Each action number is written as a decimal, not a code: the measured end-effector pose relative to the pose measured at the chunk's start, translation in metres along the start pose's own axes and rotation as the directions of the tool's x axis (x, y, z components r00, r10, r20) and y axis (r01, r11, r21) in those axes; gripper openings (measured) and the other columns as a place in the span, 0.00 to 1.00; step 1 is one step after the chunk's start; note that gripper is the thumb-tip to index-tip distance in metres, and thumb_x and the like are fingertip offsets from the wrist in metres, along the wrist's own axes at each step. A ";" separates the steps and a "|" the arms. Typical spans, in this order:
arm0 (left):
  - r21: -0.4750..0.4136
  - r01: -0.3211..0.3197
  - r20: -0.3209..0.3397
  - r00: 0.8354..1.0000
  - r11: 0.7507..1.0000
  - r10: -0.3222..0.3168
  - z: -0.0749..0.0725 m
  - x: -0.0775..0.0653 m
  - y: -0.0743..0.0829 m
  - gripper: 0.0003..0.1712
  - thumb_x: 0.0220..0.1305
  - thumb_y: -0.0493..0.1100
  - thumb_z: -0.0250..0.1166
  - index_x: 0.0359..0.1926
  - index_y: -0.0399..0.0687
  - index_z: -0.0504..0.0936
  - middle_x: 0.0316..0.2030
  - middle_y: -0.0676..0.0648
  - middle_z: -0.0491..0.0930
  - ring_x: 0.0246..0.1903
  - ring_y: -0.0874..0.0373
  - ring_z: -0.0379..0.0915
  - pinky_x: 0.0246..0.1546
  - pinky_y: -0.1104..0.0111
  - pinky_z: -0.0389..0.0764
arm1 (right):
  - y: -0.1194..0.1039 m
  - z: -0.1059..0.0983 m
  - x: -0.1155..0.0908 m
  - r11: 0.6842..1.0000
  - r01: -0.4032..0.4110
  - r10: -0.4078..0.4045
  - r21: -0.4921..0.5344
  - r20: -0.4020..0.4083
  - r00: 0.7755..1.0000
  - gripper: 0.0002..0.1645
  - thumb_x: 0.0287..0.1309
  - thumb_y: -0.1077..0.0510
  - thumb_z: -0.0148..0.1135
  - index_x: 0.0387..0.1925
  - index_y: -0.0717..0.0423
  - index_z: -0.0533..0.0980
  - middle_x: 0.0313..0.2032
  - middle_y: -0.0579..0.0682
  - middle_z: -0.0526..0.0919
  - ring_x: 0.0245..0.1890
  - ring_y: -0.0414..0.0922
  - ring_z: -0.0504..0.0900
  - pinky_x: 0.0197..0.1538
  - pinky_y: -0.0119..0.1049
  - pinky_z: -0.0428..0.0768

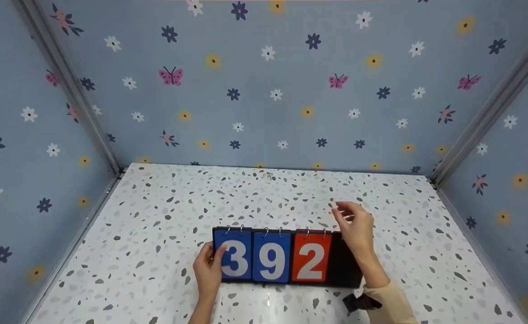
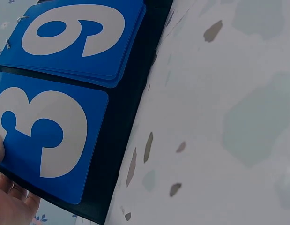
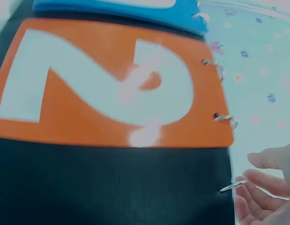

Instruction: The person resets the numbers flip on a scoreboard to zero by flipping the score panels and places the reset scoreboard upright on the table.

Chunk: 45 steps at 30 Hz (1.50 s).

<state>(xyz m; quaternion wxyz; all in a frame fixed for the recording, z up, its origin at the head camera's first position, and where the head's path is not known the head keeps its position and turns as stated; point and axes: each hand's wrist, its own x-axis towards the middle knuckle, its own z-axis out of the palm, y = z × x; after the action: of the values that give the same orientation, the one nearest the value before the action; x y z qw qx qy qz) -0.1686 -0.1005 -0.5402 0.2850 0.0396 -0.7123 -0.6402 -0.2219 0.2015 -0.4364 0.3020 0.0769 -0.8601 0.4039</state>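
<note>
A black flip scoreboard (image 1: 342, 270) stands tilted on the table, showing a blue 3 card (image 1: 236, 256), a blue 9 card (image 1: 271, 258) and a red 2 card (image 1: 311, 257). Its rightmost section is bare black. My left hand (image 1: 208, 270) grips the board's left end, thumb on the front over the 3 card and fingers behind. Beyond the top right edge, my right hand (image 1: 357, 229) hovers with loosely bent fingers and no card in them. The right wrist view has its fingertips beside an open-looking metal ring (image 3: 233, 186) on the bare section.
The speckled white tabletop (image 1: 155, 216) extends around the board. Blue flowered panels (image 1: 264, 90) close off the back and both sides, with metal posts (image 1: 72, 85) at the corners. A black strap (image 1: 362, 302) is at my right wrist.
</note>
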 end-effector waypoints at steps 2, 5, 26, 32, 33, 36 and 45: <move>0.004 0.004 -0.001 1.000 1.000 -0.004 -0.001 0.000 0.009 0.07 0.57 0.32 0.61 0.35 0.29 0.76 0.30 0.39 0.80 0.28 0.56 0.76 0.29 0.77 0.74 | -0.003 -0.003 -0.006 1.000 0.026 -0.025 0.017 -0.039 0.999 0.09 0.48 0.67 0.65 0.35 0.65 0.79 0.29 0.55 0.81 0.27 0.48 0.79 0.32 0.40 0.77; 0.007 0.006 -0.003 1.000 1.000 -0.006 -0.001 -0.001 0.015 0.07 0.57 0.32 0.61 0.36 0.29 0.76 0.30 0.39 0.80 0.29 0.54 0.76 0.30 0.78 0.73 | -0.006 -0.007 -0.016 0.996 0.051 -0.045 0.070 -0.088 0.995 0.10 0.48 0.67 0.65 0.36 0.65 0.79 0.30 0.55 0.81 0.28 0.46 0.78 0.31 0.33 0.77; 0.003 -0.018 -0.013 1.000 1.000 0.018 0.001 -0.002 0.021 0.05 0.56 0.28 0.61 0.34 0.27 0.76 0.28 0.37 0.79 0.26 0.51 0.75 0.27 0.77 0.73 | -0.005 0.004 -0.098 0.937 -0.055 0.080 0.345 -0.060 0.995 0.21 0.48 0.75 0.60 0.47 0.72 0.70 0.44 0.63 0.76 0.40 0.55 0.76 0.42 0.34 0.76; -0.006 -0.005 -0.007 1.000 1.000 0.005 0.001 -0.002 0.020 0.06 0.56 0.30 0.61 0.34 0.28 0.76 0.28 0.37 0.80 0.27 0.51 0.75 0.27 0.77 0.73 | 0.011 0.016 -0.115 0.929 -0.182 0.193 0.323 -0.004 0.981 0.23 0.49 0.70 0.62 0.50 0.66 0.71 0.46 0.57 0.77 0.43 0.48 0.77 0.44 0.32 0.75; -0.004 -0.008 -0.007 1.000 1.000 0.008 0.001 -0.002 0.020 0.06 0.56 0.30 0.61 0.34 0.28 0.76 0.28 0.37 0.80 0.26 0.51 0.75 0.27 0.77 0.73 | 0.011 0.017 -0.117 0.926 -0.197 0.209 0.321 -0.001 0.978 0.23 0.49 0.70 0.63 0.50 0.66 0.71 0.45 0.56 0.77 0.43 0.47 0.77 0.44 0.32 0.75; 0.001 -0.012 -0.009 1.000 1.000 0.012 0.001 -0.002 0.020 0.06 0.56 0.30 0.61 0.34 0.28 0.76 0.28 0.38 0.80 0.26 0.50 0.75 0.26 0.77 0.73 | 0.013 0.020 -0.121 0.918 -0.235 0.245 0.319 0.009 0.969 0.22 0.49 0.70 0.63 0.49 0.66 0.72 0.44 0.56 0.78 0.43 0.48 0.78 0.44 0.32 0.75; 0.006 -0.007 -0.017 1.000 1.000 0.007 0.001 -0.002 0.020 0.06 0.56 0.30 0.61 0.33 0.28 0.76 0.27 0.38 0.79 0.26 0.51 0.74 0.28 0.77 0.72 | -0.001 0.021 -0.122 0.881 -0.365 0.366 0.301 0.058 0.929 0.18 0.50 0.71 0.61 0.46 0.68 0.72 0.42 0.59 0.78 0.41 0.50 0.78 0.43 0.35 0.76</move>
<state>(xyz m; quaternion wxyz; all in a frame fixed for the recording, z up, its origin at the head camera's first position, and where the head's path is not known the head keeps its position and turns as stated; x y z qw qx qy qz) -0.1610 -0.0949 -0.5220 0.2931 0.0432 -0.7118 -0.6368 -0.1332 0.1715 -0.5174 0.2052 -0.0408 -0.7859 0.5819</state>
